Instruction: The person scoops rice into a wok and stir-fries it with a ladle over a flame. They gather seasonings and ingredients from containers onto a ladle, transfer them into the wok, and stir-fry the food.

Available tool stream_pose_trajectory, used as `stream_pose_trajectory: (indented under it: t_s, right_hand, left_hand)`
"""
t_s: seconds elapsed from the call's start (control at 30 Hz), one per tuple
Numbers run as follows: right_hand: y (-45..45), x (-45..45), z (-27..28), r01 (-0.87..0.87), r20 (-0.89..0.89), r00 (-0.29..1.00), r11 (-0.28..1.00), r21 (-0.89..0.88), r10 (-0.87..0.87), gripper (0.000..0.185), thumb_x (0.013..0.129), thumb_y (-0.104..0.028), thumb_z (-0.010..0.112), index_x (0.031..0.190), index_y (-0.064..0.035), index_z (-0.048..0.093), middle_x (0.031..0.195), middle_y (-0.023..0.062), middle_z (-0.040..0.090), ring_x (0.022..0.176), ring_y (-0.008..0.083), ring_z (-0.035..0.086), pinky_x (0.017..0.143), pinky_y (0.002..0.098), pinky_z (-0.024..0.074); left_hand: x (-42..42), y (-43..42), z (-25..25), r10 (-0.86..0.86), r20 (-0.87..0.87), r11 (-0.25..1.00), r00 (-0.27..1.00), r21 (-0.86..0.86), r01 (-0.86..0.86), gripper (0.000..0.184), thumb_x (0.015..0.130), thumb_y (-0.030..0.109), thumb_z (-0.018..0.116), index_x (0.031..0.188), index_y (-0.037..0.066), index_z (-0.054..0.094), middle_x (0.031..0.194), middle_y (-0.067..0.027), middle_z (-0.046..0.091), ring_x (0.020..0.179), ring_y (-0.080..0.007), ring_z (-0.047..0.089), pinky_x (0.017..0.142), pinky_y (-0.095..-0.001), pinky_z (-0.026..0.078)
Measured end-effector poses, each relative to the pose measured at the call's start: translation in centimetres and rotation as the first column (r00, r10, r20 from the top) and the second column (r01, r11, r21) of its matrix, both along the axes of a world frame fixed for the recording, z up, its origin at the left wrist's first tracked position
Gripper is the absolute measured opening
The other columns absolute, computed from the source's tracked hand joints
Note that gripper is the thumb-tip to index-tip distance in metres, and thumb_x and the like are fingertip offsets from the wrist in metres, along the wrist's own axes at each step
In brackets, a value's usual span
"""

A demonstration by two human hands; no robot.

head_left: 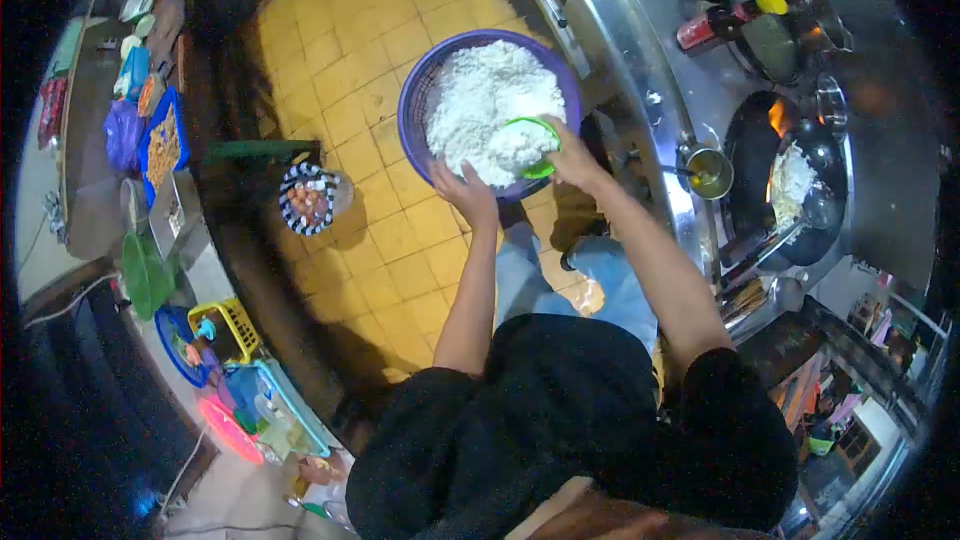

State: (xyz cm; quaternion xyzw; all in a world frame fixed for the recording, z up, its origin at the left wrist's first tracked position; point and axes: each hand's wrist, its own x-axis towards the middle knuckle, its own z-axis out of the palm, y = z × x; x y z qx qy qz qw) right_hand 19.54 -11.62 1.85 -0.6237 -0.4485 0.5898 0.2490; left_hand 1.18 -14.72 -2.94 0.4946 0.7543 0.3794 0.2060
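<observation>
A round purple basket (412, 112) full of white cooked rice (490, 90) is in front of my body, above the tiled floor. My left hand (467, 194) grips its near-left rim, the thumb and fingertips showing beside the rice. In my right hand (574, 157) is a green bowl (541, 169), held by its edge at the right side of the basket. White rice fills this bowl, which sits low against the rice around it.
At right, a black wok (748, 180) with rice and flames stands on the steel stove, beside a small pot of yellowish liquid (710, 174). A striped container of eggs (308, 200) is at left. Crates, including a yellow basket (236, 328), line the left counter.
</observation>
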Motion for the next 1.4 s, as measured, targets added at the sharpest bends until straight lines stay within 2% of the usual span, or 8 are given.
stream_pose_trajectory:
  t_s: [0.07,0.13,0.3,0.6,0.73,0.93,1.13,1.4]
  right_hand:
    - [1.5,-0.5,-5.5,-0.320,0.505,0.863,0.796,0.514,0.021,0.069,0.075,0.006,0.050,0.137,-0.0192,0.035,0.105,0.0216,0.055,0.078,0.0321,0.064,0.065,0.0417,0.0530]
    - [3.4,-2.7,-2.2,-0.584,0.761,0.586,0.796,0.159,0.278,0.061,0.081,-0.003,0.052,0.135,-0.0259,0.038,0.112,0.0190,0.047,0.090,0.0364,0.061,0.071,0.0445,0.0533]
    - [5.9,-7.6,-8.1,-0.842,0.880,0.404,0.479,0.251,0.250,0.054,0.084,-0.010,0.050,0.133,-0.0307,0.040,0.129,0.0201,0.039,0.086,0.0397,0.060,0.066,0.0422,0.0551]
    - [1.3,-16.9,-12.0,-0.757,0.908,0.390,0.614,0.224,0.150,0.053,0.082,-0.012,0.054,0.133,-0.0177,0.041,0.116,0.0291,0.043,0.085,0.0405,0.059,0.065,0.0447,0.0516]
    - [2.9,-15.1,-10.5,-0.697,0.661,0.521,0.717,-0.036,0.540,0.063,0.076,-0.005,0.059,0.134,-0.0165,0.037,0.118,0.0280,0.043,0.092,0.0432,0.059,0.076,0.0473,0.0503]
    - [10.8,-10.9,-8.4,-0.885,0.341,0.088,0.230,-0.404,0.936,0.065,0.072,-0.003,0.062,0.129,-0.0219,0.040,0.113,0.0207,0.053,0.090,0.0418,0.061,0.071,0.0457,0.0503]
    - [3.4,-12.8,-11.5,-0.791,0.825,0.282,0.605,-0.088,0.489,0.054,0.081,-0.011,0.055,0.132,-0.0205,0.040,0.112,0.0205,0.052,0.086,0.0371,0.064,0.071,0.0442,0.0537]
    - [4.0,-8.6,-7.1,-0.761,0.477,0.571,0.649,0.003,0.668,0.063,0.079,-0.011,0.063,0.135,-0.0129,0.035,0.109,0.0236,0.055,0.100,0.0378,0.055,0.083,0.0436,0.0450]
  left_hand:
    - [-2.1,-0.3,-2.8,0.405,0.078,0.913,0.911,-0.081,-0.399,0.054,0.088,0.014,0.057,0.132,-0.005,0.031,0.134,-0.0240,0.039,0.126,-0.0400,0.034,0.106,-0.0455,0.024]
    - [-4.5,-1.9,-7.7,0.466,-0.041,0.873,0.884,-0.142,-0.467,0.060,0.088,0.014,0.058,0.137,0.001,0.024,0.133,-0.0213,0.039,0.117,-0.0370,0.044,0.095,-0.0432,0.039]
    - [-5.2,-3.7,-7.5,0.384,0.731,0.923,0.564,-0.327,-0.204,0.054,0.094,0.014,0.048,0.142,0.017,0.022,0.119,-0.0062,0.048,0.088,-0.0160,0.055,0.061,-0.0302,0.049]
    - [-4.9,-2.7,-5.7,0.406,0.914,0.911,0.017,-0.403,-0.089,0.060,0.098,0.046,0.032,0.147,0.020,0.007,0.149,-0.0089,0.022,0.135,-0.0265,0.026,0.109,-0.0469,0.025]
    - [-4.9,-1.6,-7.7,0.197,0.977,0.975,-0.083,-0.204,-0.084,0.065,0.097,0.053,0.028,0.145,0.012,0.013,0.147,-0.0096,0.026,0.133,-0.0255,0.029,0.111,-0.0435,0.022]
    - [-5.4,-1.8,-7.3,0.128,0.962,0.990,-0.243,-0.137,-0.020,0.071,0.094,0.059,0.026,0.142,0.007,0.023,0.144,-0.0088,0.032,0.132,-0.0259,0.032,0.111,-0.0449,0.023]
    - [-4.6,-1.4,-7.4,0.053,0.968,0.994,-0.246,-0.075,-0.080,0.075,0.091,0.063,0.029,0.145,0.012,0.016,0.146,-0.0082,0.027,0.132,-0.0275,0.031,0.111,-0.0458,0.023]
    - [-4.5,-1.0,-6.9,0.163,0.967,0.977,-0.194,-0.185,-0.104,0.087,0.089,0.065,0.036,0.147,0.010,0.000,0.151,-0.0095,0.013,0.139,-0.0241,0.014,0.113,-0.0424,0.012]
